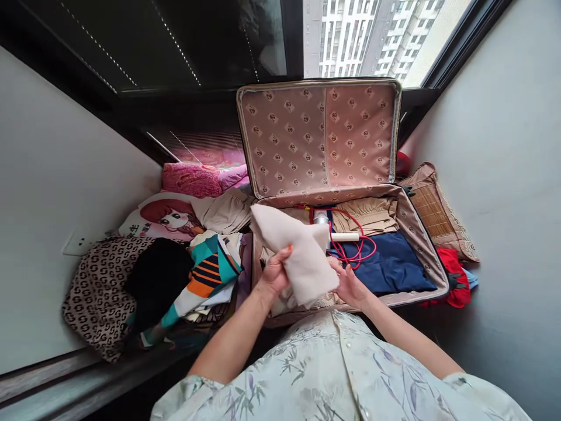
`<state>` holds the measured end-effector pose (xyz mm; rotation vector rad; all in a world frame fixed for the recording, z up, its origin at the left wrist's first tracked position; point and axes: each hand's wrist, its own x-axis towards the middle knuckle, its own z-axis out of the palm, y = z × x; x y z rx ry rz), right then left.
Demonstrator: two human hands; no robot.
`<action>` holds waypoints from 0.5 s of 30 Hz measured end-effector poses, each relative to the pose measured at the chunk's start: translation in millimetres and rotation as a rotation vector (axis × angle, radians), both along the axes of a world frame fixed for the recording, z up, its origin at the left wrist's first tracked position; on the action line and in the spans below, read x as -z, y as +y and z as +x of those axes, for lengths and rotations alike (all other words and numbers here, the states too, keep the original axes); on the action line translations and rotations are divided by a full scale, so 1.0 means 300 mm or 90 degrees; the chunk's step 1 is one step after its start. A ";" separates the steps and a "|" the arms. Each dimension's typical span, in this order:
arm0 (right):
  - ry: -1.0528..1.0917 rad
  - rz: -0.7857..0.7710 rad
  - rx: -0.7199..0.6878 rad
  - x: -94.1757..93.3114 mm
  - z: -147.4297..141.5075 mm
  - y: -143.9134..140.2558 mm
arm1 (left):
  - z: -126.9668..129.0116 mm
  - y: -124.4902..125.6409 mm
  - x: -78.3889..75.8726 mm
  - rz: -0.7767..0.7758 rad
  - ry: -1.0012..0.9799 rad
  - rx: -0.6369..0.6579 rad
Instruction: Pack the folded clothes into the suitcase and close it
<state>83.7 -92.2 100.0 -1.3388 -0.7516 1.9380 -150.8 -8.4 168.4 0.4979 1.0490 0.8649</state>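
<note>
Presently gripping beige cloth with left hand fingers and right hand fingers, held above suitcase for handling, clothes pile at 9 o'clock.

The person is wearing a pale, short-sleeved shirt printed with grey-green bamboo leaves and faint lilac sprigs, buttoning down the front with small white buttons. Orange polish is showing on a nail of the left hand; both forearms are showing bare.

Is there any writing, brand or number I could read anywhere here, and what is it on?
Cartoon pillow: a few red characters beside the drawn face, too small and blurred to read.
Suitcase lining: a repeated diamond emblem, no legible letters.
Beige cloth held in both hands: no print.
Nothing else carries text.
</note>
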 end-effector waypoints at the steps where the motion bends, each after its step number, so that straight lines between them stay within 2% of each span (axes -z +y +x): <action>1: 0.076 -0.001 0.023 -0.010 -0.003 0.015 | 0.056 -0.031 0.024 -0.046 -0.067 0.005; 4: 0.210 0.009 0.100 -0.033 0.064 0.067 | 0.208 -0.092 0.061 -0.162 -0.250 -0.011; 7: 0.168 0.067 0.203 -0.057 0.260 0.152 | 0.374 -0.098 0.060 -0.169 -0.299 -0.040; 9: 0.075 0.121 0.232 -0.077 0.440 0.239 | 0.514 -0.076 0.062 -0.144 -0.309 -0.061; 11: -0.050 0.180 0.193 -0.092 0.625 0.346 | 0.675 -0.045 0.084 -0.112 -0.321 -0.071; 13: -0.243 0.249 0.122 -0.090 0.782 0.453 | 0.836 -0.022 0.133 -0.099 -0.287 -0.061; 15: -0.514 0.278 0.034 -0.062 0.888 0.531 | 0.963 -0.024 0.204 -0.137 -0.181 -0.003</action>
